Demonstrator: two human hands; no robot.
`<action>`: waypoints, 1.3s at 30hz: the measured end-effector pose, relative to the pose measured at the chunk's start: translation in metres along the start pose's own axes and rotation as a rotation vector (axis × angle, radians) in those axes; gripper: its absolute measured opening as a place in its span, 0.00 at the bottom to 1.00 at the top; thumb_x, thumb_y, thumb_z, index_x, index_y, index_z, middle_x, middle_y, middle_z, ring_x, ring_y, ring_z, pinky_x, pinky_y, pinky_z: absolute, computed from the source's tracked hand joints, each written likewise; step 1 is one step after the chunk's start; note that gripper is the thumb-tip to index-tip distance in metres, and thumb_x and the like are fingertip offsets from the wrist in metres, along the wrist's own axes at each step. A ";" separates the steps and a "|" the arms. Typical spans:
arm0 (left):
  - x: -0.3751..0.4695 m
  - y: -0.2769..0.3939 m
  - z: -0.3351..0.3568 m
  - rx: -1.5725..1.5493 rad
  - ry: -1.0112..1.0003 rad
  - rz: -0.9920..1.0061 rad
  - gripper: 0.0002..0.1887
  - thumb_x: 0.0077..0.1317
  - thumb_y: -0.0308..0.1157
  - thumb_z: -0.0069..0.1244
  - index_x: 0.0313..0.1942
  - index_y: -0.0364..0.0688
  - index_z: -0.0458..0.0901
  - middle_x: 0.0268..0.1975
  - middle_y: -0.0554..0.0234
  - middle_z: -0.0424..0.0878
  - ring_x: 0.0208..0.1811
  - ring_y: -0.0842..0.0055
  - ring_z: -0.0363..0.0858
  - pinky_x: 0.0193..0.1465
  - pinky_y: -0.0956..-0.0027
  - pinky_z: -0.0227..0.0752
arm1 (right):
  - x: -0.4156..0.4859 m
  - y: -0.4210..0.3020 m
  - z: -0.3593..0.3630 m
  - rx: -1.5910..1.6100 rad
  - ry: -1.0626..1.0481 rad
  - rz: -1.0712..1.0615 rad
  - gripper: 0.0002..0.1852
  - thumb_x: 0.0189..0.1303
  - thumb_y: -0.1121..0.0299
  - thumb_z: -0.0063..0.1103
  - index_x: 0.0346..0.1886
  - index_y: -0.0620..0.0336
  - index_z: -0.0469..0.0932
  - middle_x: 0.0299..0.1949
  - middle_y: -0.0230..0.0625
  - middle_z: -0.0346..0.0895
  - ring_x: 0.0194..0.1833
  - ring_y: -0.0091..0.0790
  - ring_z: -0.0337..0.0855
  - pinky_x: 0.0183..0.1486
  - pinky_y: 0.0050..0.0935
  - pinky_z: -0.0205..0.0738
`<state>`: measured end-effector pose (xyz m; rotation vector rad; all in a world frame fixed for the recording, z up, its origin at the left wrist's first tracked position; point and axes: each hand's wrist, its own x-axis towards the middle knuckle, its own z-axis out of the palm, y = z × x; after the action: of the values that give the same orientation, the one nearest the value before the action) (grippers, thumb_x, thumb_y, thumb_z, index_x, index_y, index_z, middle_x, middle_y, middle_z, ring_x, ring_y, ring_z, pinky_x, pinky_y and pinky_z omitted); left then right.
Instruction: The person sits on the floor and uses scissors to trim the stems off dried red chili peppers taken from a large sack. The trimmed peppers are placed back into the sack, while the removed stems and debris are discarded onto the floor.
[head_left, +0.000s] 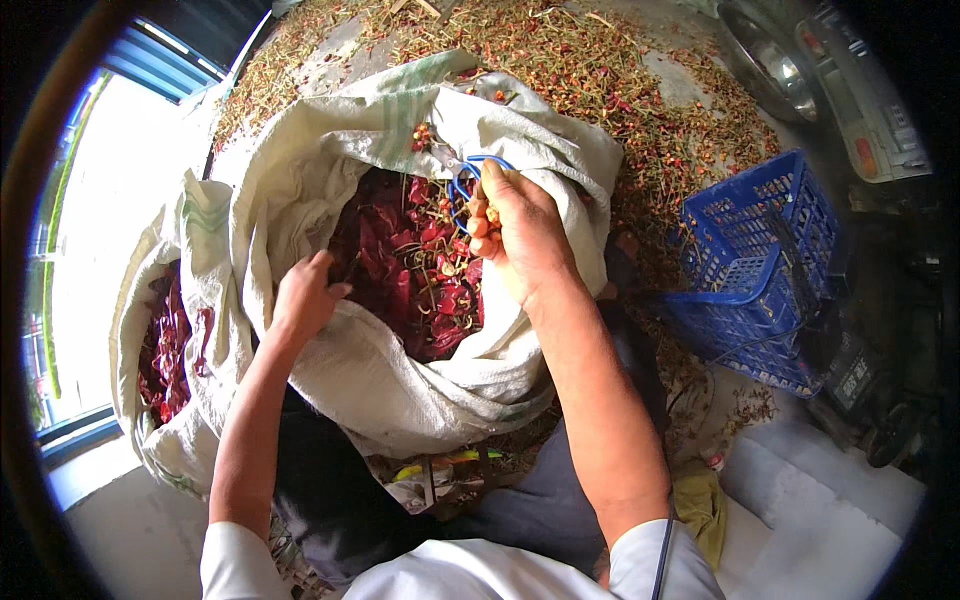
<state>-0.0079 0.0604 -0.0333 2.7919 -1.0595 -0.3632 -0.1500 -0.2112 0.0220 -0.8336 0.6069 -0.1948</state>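
Observation:
A large white woven sack stands before me with its rim rolled down, and dried red chili peppers with stems lie inside. My right hand, above the sack's right part, holds scissors with blue handles, blades pointing away from me. Small orange-red bits show at its fingers; whether it grips them I cannot tell. At the inner left side of the opening is my left hand, fingers bent towards the peppers, their tips partly in shadow. Whether it grips anything cannot be made out.
At the left, a second white sack holds more dried red peppers. Cut stems and caps cover the floor beyond. Blue plastic baskets lie at the right, below a metal bowl. A yellowish cloth lies lower right.

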 end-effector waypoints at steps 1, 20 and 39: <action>0.005 0.008 0.000 0.117 0.058 0.063 0.19 0.59 0.33 0.61 0.44 0.32 0.74 0.34 0.38 0.84 0.38 0.46 0.84 0.40 0.50 0.78 | -0.003 -0.002 0.005 -0.046 0.032 -0.002 0.12 0.71 0.55 0.58 0.38 0.52 0.77 0.30 0.23 0.76 0.28 0.16 0.75 0.25 0.15 0.67; -0.012 0.078 -0.052 -1.408 -0.128 -0.299 0.22 0.65 0.27 0.53 0.60 0.37 0.76 0.32 0.70 0.78 0.32 0.83 0.73 0.36 0.75 0.67 | -0.013 0.035 0.020 -1.241 -0.116 -0.548 0.16 0.58 0.63 0.66 0.46 0.60 0.76 0.33 0.49 0.82 0.37 0.54 0.85 0.41 0.49 0.78; 0.002 0.072 -0.017 -1.195 0.027 -0.154 0.06 0.70 0.24 0.53 0.46 0.38 0.80 0.39 0.72 0.82 0.42 0.87 0.76 0.46 0.76 0.72 | -0.013 0.061 0.038 -1.216 -0.175 -0.327 0.22 0.64 0.51 0.61 0.30 0.64 0.77 0.29 0.56 0.80 0.35 0.60 0.83 0.39 0.52 0.75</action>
<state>-0.0471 0.0062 -0.0027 1.7654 -0.3614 -0.6801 -0.1430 -0.1420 0.0018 -2.1065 0.3767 -0.0238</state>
